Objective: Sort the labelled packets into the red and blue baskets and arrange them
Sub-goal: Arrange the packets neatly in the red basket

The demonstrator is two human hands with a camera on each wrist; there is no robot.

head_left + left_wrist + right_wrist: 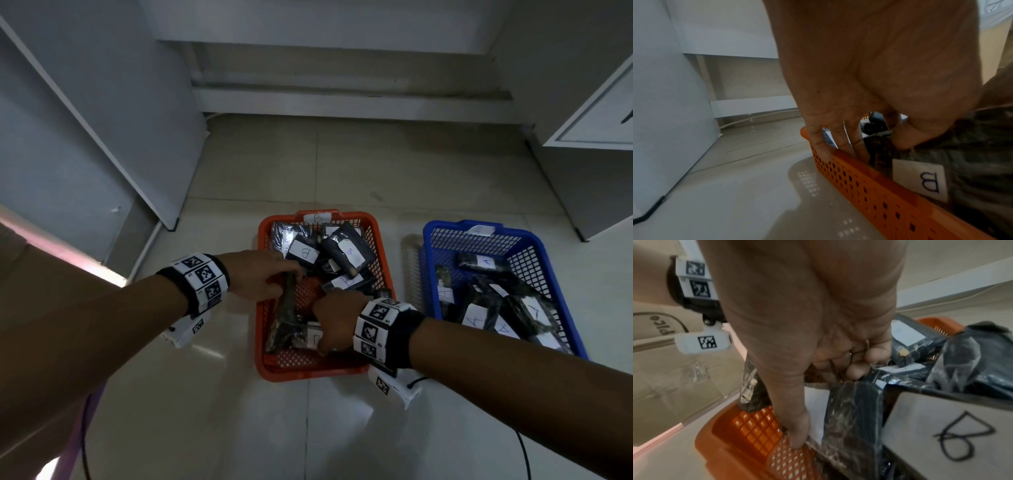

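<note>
Red basket: sat on the floor at the centre of the head view, full of dark packets with white "B" labels; a "B" tag was stuck on its far rim.
Blue basket: stood just beside the red one, toward the right of the frame, holding dark packets labelled "A".
Left hand: reached in over the red basket's left wall; thumb and fingers pinched the upper end of a long mottled packet that lay along that wall. In the left wrist view its fingertips rested against the orange rim.
Right hand: dipped into the near part of the red basket, fingers curled round a dark packet with a white label, thumb pressed down at the mesh floor beside it.
Other B packets: piled loosely, tilted over each other, in the far half of the red basket.
Wrist bands: black straps with chequered markers on both wrists.
</note>
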